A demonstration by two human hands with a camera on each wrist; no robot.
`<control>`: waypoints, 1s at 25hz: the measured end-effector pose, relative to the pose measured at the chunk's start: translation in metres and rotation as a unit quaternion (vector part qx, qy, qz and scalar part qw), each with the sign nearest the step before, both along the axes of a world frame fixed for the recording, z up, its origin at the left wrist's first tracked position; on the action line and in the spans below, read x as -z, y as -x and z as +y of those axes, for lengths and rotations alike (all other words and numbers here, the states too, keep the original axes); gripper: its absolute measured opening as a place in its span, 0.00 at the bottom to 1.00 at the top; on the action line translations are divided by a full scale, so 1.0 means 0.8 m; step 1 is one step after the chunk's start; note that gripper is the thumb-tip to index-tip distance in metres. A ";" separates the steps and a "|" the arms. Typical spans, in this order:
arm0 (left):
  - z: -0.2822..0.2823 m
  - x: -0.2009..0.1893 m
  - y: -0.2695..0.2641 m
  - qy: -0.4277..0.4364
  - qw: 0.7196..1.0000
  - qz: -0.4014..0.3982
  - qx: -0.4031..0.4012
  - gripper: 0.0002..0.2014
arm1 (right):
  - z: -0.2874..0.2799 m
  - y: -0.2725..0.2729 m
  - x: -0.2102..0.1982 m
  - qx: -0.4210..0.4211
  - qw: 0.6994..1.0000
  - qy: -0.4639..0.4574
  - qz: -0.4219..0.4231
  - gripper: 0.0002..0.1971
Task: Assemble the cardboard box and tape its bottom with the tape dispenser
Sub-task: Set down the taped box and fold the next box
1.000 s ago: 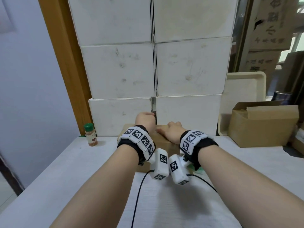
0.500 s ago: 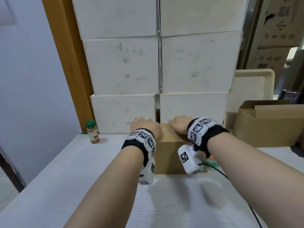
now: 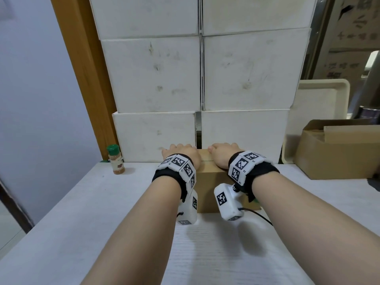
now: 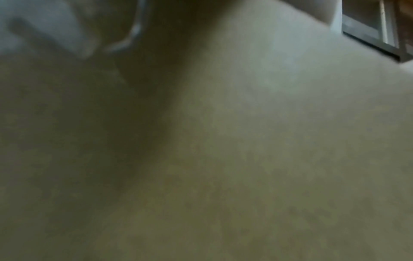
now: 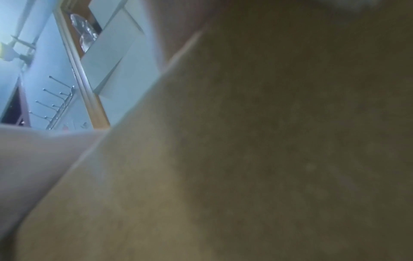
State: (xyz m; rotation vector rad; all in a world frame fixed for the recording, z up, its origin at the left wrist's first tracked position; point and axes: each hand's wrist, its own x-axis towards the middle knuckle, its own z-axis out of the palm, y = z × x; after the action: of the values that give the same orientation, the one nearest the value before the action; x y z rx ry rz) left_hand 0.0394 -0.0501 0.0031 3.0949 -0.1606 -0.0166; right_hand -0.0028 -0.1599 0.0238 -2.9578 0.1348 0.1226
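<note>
A small brown cardboard box (image 3: pixel 207 182) stands on the white table (image 3: pixel 82 212) against the stacked white boxes. A seam between its flaps runs across the top. My left hand (image 3: pixel 181 154) lies palm down on the left of the top. My right hand (image 3: pixel 223 154) lies on the right, a small gap between them. Both sets of fingers bend over the far top edge, out of sight. Both wrist views are filled with blurred cardboard (image 4: pixel 268 159) (image 5: pixel 268 141). A sliver of something green (image 3: pixel 255 200) shows at the box's right base; I cannot tell what it is.
Stacked white boxes (image 3: pixel 246 75) form a wall right behind the box. A green-capped spice bottle (image 3: pixel 116 159) stands at back left. An open cardboard box (image 3: pixel 339 153) and a cream tray (image 3: pixel 320 103) sit at the right. A black cable (image 3: pixel 259 214) trails from my right wrist.
The box has gone from low under my wrists to standing taller. My hands moved apart and forward onto its top, with the fingers over the far edge.
</note>
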 end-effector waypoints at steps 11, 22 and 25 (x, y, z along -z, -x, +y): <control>0.001 -0.005 0.015 0.123 0.976 0.004 -0.179 0.43 | -0.012 -0.022 0.017 0.168 0.977 -0.127 -0.029 0.31; 0.015 0.000 -0.015 0.154 0.972 0.016 -0.177 0.26 | -0.027 -0.035 0.029 0.152 0.979 -0.132 -0.043 0.19; 0.018 -0.004 -0.010 0.118 0.983 0.018 -0.140 0.22 | -0.026 -0.024 0.015 0.184 0.966 -0.173 -0.057 0.22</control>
State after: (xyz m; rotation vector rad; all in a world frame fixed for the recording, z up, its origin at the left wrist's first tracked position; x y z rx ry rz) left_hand 0.0474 -0.0356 0.0065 2.8485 0.2553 -0.0412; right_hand 0.0164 -0.1805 0.0114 -2.5333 0.5797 -0.0674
